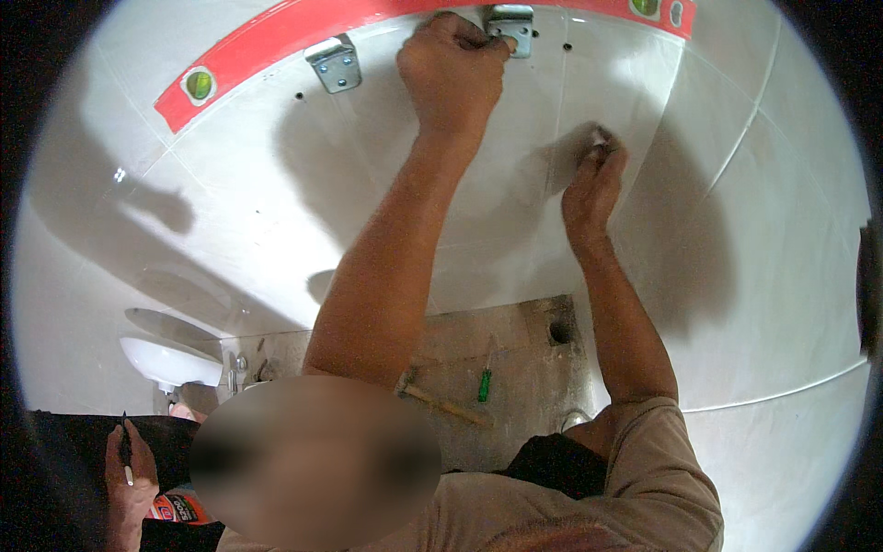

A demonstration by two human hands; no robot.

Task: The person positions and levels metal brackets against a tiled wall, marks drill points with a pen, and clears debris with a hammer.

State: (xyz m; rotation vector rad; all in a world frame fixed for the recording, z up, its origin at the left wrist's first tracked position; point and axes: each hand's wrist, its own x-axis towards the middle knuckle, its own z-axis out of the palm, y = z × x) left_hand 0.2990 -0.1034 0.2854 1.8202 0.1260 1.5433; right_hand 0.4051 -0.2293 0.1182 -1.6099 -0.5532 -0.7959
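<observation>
A metal angle bracket with holes sits against the pale tiled wall, just under the red spirit level. My left hand is closed at the bracket's left edge, with a fingertip on its face; the palm side is hidden. Lower and to the right, my right hand is raised before the wall, fingers pinched around a small pale, shiny thing too blurred to name. To the left, a second metal bracket is on the wall, with screw heads or holes showing in its face.
Dark holes dot the wall. On the floor below lie a green-handled screwdriver and a wooden-handled hammer, near a drain hole. A white washbasin is at left. A co-worker's hand holds a pen beside an orange package.
</observation>
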